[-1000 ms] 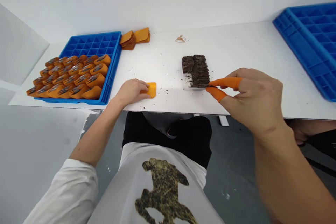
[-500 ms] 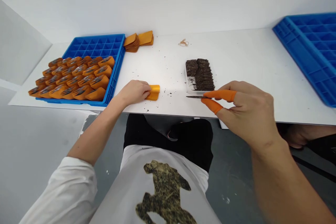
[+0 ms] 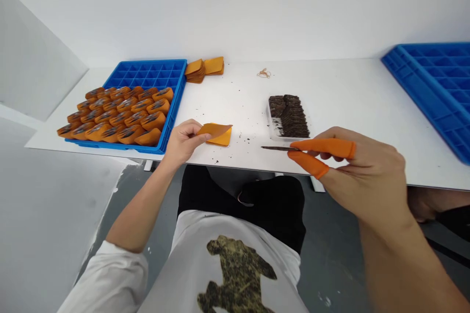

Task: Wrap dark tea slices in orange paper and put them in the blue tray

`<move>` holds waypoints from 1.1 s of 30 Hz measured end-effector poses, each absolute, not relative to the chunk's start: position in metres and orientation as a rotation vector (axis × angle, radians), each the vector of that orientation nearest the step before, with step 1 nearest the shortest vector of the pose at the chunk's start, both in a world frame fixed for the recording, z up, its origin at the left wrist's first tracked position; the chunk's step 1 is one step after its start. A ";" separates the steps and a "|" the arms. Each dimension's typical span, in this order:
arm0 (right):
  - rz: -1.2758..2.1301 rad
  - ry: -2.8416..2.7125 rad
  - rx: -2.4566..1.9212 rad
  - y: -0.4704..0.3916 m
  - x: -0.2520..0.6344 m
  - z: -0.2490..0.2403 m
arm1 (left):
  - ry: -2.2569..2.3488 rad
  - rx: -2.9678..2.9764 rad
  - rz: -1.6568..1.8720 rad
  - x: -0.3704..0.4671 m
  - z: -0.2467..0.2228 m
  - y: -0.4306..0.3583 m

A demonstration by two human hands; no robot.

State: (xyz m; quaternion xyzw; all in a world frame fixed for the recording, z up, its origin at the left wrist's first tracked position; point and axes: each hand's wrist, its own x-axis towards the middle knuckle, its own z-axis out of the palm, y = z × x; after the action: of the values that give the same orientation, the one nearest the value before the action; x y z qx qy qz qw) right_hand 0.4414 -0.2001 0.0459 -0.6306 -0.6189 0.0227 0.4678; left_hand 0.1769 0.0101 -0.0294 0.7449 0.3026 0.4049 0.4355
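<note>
Orange finger covers [image 3: 325, 146] are sheathing the thumb and forefinger of my right hand [image 3: 370, 178], and from my end I am seeing their tips pressing together on a thin dark slab [image 3: 274, 148]. That slab is lying nearly flat in the pinch, its free end pointing leftward, just in front of a clear plastic container [image 3: 269, 124]; whether it is touching the white table [image 3: 352, 102] I cannot tell. Inside the container, similar dark slabs [image 3: 295, 117] are standing packed in two rows, the right row reaching nearer to me than the left.

Over on the left, my left hand [image 3: 185, 141] is clamping an orange flap [image 3: 216, 130] between thumb and fingers, the flap tilting up above a brighter orange piece [image 3: 222, 141] on the table. I am not able to tell whether these two are joined. Dark crumbs [image 3: 248, 139] are dotting the surface between the hands.

Beside the left hand, a blue tray [image 3: 161, 146] is carrying rows of orange pouches [image 3: 121, 116] with dark contents showing at their openings. Behind, two orange stacks [image 3: 196, 70] are resting against the tray's far right corner, and a loose tangle of thin tan bands [image 3: 264, 73] is lying behind the container. Farther right, I am viewing part of a second blue tray [image 3: 426, 93].
</note>
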 end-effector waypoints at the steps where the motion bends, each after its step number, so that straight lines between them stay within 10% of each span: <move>1: 0.088 -1.496 -1.520 -0.199 0.436 0.050 | 0.730 1.794 1.016 0.176 -0.030 0.003; 13: 0.224 -1.501 -1.346 -0.179 0.380 0.074 | 0.608 1.547 1.093 0.182 -0.031 -0.037; 27: -0.550 -2.073 -1.513 -0.174 0.370 0.062 | 0.611 1.788 1.154 0.179 -0.034 -0.045; 33: -0.074 -1.842 -1.484 -0.175 0.388 0.050 | 0.565 1.679 1.074 0.178 -0.034 -0.052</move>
State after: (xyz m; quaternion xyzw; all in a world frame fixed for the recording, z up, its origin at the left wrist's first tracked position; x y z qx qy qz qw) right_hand 0.3879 -0.1751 0.0502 -0.5806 -0.7206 -0.0288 0.3779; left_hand 0.1776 -0.0516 -0.0337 0.6972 0.2346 0.4459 0.5099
